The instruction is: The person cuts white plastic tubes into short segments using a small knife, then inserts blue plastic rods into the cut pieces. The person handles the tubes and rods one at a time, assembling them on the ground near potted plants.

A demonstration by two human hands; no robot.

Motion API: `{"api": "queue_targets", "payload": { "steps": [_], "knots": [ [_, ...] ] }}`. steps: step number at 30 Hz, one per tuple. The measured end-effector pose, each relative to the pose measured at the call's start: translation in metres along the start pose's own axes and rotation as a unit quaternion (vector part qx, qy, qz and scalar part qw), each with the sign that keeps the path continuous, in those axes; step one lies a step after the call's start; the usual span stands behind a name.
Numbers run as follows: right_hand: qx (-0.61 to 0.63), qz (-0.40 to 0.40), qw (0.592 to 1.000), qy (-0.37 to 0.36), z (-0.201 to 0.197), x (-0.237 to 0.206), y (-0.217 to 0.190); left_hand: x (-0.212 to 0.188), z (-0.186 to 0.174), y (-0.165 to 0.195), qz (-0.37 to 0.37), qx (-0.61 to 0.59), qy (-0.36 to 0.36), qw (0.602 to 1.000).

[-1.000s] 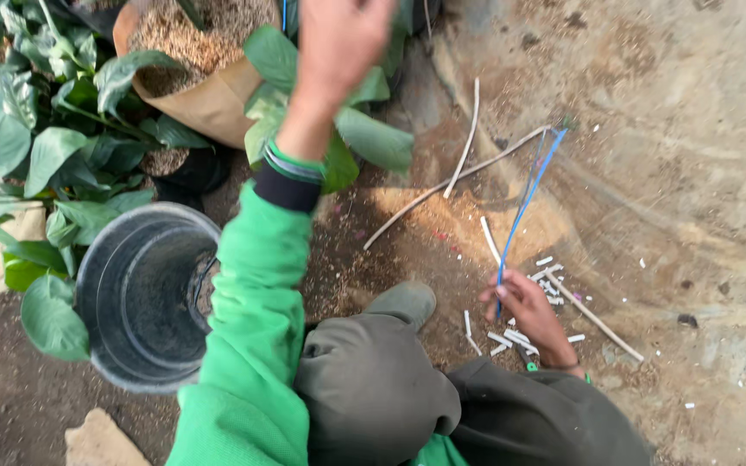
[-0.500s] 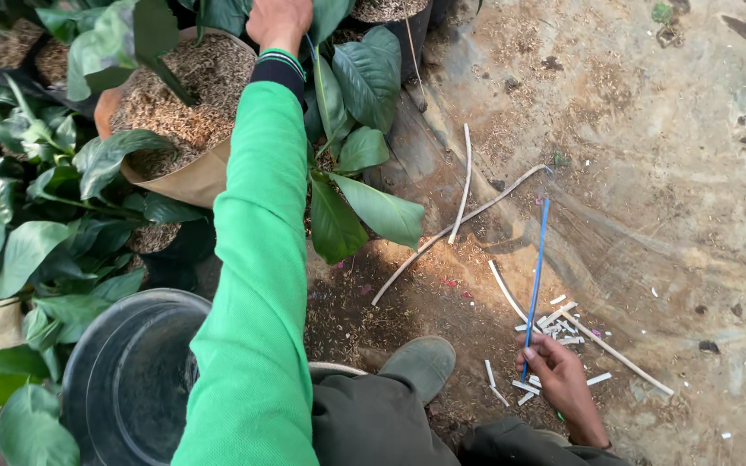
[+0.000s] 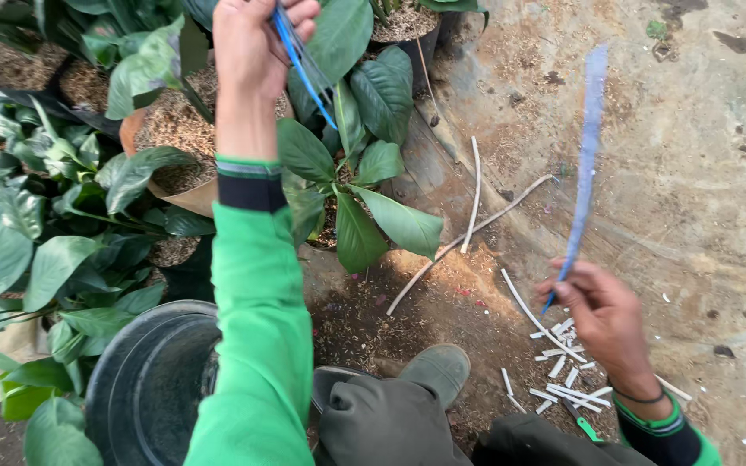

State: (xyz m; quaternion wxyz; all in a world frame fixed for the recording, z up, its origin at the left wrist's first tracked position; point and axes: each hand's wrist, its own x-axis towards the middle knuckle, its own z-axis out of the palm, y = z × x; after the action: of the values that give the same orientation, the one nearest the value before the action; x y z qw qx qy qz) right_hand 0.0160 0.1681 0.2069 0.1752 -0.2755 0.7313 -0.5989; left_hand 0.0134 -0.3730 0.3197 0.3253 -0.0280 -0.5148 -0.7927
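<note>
The left hand (image 3: 256, 43) is closed around thin blue strips (image 3: 304, 65), held up over the potted leafy plants (image 3: 356, 173) along the ground's far edge. The right hand (image 3: 606, 315) pinches a long blue stick (image 3: 584, 164) upright above white stick pieces (image 3: 559, 358) scattered on the dirt; a black bucket (image 3: 144, 388) stands at the near left
</note>
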Motion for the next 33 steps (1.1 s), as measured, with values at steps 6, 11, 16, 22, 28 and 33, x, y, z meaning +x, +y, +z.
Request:
{"api": "queue_targets", "payload": {
  "steps": [6,11,16,22,28,33],
  "knots": [
    [0.052,-0.236,0.962,0.125,0.0,0.012,-0.074,-0.116,0.159,-0.023,0.035,-0.04,-0.113,0.992],
    [-0.043,-0.141,0.982,0.116,0.012,0.03,-0.075,-0.166,0.247,-0.126,-0.128,-0.147,-0.192,0.962],
    [-0.004,-0.007,0.991,0.13,0.003,0.011,-0.047,-0.197,0.25,-0.191,-0.212,-0.195,-0.125,0.949],
    [-0.137,0.025,0.98,0.142,0.0,-0.011,-0.013,-0.229,0.238,-0.228,-0.262,-0.218,-0.133,0.931],
    [-0.07,-0.064,0.99,0.108,-0.005,-0.011,0.002,-0.248,0.237,-0.229,-0.275,-0.149,-0.153,0.937],
    [0.178,0.054,0.982,0.01,0.0,0.001,0.026,-0.249,0.237,-0.219,-0.25,-0.159,-0.171,0.94]
  ]
}}
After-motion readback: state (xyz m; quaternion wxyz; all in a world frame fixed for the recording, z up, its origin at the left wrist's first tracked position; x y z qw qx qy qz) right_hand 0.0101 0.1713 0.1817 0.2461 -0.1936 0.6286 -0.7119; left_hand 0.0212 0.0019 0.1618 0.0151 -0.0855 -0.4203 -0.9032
